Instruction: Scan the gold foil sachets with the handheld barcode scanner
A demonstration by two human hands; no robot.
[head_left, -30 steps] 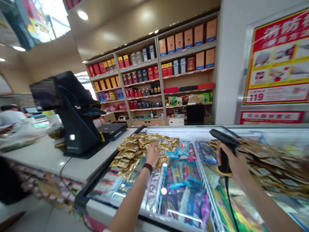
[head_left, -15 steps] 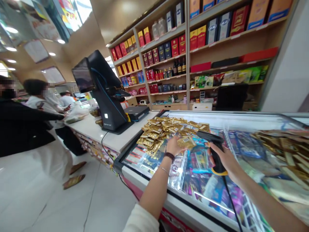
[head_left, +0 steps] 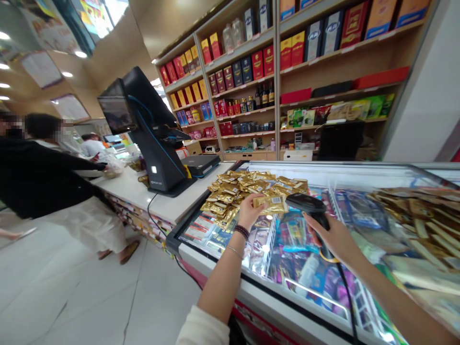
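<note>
Pinched between the fingers of my left hand (head_left: pixel 250 211) is a gold packet (head_left: pixel 273 204), its pale label facing up. My right hand (head_left: pixel 328 235) is wrapped round the handle of a black barcode scanner (head_left: pixel 309 206), whose head points left and almost meets the packet's right end. A heap of gold packets (head_left: pixel 230 189) lies on the glass top of a freezer (head_left: pixel 215 261), just beyond and left of my left hand. The scanner's cable (head_left: pixel 348 297) hangs down toward me.
A black checkout terminal (head_left: pixel 151 139) and a flat black device (head_left: pixel 201 165) stand on the white counter (head_left: pixel 168 203) at the left. More gold packets (head_left: pixel 424 215) lie at the right. People stand along the counter's left side. Shelves (head_left: pixel 244 86) of boxes and bottles rise behind.
My left hand has moved slightly left, with the gold packet now held flatter and more in view. The scanner is close to its end. A person at the left has shifted along the counter.
</note>
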